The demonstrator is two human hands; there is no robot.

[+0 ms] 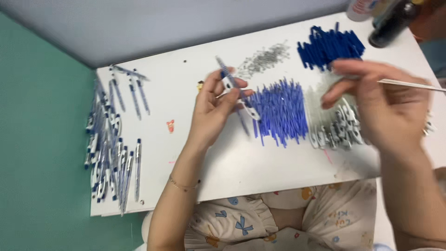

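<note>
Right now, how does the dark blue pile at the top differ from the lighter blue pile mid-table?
The dark blue pile is navy, while the lighter blue pile is paler and violet-tinged. The dark blue pile lies at the board's far edge and looks jumbled; the lighter blue pile sits mid-board, its thin sticks lying roughly parallel. The dark blue pile covers less area. Both are loose heaps of slim pen parts on the white board, untouched by either hand.

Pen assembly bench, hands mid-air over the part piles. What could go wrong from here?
1. The left hand pinches a half-built blue and white pen above the pile of blue plastic tubes; a slip would likely drop it among them.
2. The right hand, blurred, holds a thin pale rod over the heap of white pen clips and might scatter them.
3. Finished pens lie at the white board edge and may roll off.
</note>
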